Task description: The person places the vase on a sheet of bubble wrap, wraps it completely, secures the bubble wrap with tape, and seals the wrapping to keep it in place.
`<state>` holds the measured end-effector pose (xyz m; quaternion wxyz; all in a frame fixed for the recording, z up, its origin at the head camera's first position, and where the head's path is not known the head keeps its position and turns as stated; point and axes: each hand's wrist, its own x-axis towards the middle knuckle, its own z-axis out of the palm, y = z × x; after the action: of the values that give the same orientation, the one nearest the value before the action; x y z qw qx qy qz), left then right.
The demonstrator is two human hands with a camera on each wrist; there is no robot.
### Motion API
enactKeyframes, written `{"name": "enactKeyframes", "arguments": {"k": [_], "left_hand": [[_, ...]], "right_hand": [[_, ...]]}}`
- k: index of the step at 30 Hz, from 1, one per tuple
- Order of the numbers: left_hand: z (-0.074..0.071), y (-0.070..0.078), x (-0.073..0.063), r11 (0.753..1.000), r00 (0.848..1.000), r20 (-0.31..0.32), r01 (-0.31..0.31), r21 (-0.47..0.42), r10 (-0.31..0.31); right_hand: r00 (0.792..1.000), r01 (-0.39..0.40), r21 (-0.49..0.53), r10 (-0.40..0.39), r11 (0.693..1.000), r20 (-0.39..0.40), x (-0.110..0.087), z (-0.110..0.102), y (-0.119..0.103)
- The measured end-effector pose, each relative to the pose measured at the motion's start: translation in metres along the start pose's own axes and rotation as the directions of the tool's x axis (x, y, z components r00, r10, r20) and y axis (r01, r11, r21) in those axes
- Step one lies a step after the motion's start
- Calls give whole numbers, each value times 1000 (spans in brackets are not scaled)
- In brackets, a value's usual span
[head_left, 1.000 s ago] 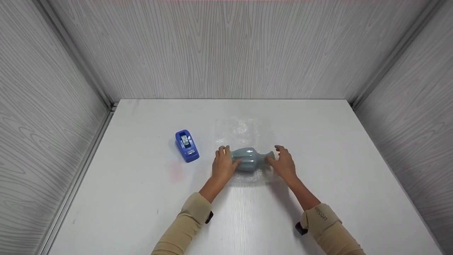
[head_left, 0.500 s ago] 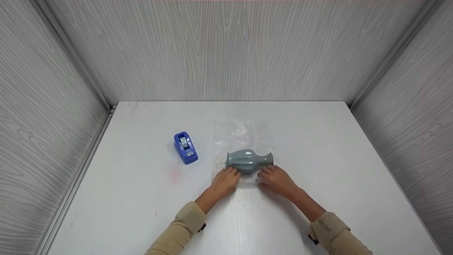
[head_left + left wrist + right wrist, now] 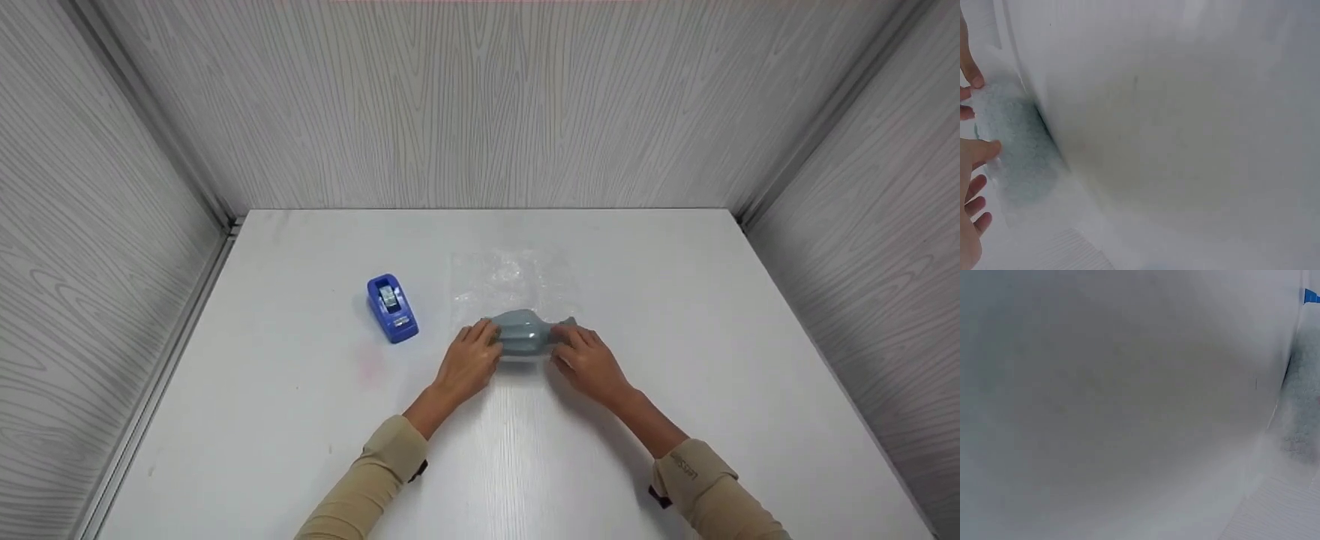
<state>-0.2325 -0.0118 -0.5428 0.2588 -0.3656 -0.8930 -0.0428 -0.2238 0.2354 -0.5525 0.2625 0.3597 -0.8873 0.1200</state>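
Observation:
A blue-grey ribbed vase [image 3: 523,330] lies on its side on a sheet of clear bubble wrap [image 3: 499,281], neck to the right. My left hand [image 3: 466,366] is at the vase's base end and my right hand [image 3: 592,369] is by its neck. Both pinch the near edge of the sheet, raised against the vase's near side. From the left wrist, the bubble wrap [image 3: 1022,146] stands in front of the vase, blurring its green-grey shape. The right wrist view catches only a strip of bubble wrap [image 3: 1300,399]; the right hand is almost wholly out of it.
A blue tape dispenser [image 3: 392,309] stands on the white table [image 3: 300,420], left of the sheet. Pale wood-grain panels [image 3: 480,105] rise at the back and both sides.
The hands left the vase's two ends, came down to the sheet's near edge, then lifted that edge up and away from me against the vase.

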Motion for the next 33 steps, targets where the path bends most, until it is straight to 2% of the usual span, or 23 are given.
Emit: {"name": "enactKeyframes", "arguments": {"k": [5,9,13,18,22,24,28,33], "left_hand": [[2,-6,3,987,1000,23,13,-158,-9],[2,-9,6,958,994,110,49,-284,-18],[3,-14,13,922,982,182,120,-367,-55],[4,-22,25,884,968,205,222,-410,-148],[4,-25,33,850,953,208,293,-438,-222],[4,-25,36,840,947,209,313,-442,-243],[4,-25,40,837,946,194,320,-445,-258],[6,-26,44,870,969,107,248,-426,-224]], "right_hand": [[998,-25,103,19,994,64,7,-2,8],[988,-96,146,76,985,137,13,-2,13],[973,-159,173,125,972,195,21,-2,17],[964,-223,196,186,955,190,32,-2,21],[950,-299,199,271,933,157,41,-2,21],[946,-318,179,297,931,134,43,-1,21],[959,-282,111,276,953,71,46,1,21],[973,-229,59,228,972,22,49,2,22]]}}
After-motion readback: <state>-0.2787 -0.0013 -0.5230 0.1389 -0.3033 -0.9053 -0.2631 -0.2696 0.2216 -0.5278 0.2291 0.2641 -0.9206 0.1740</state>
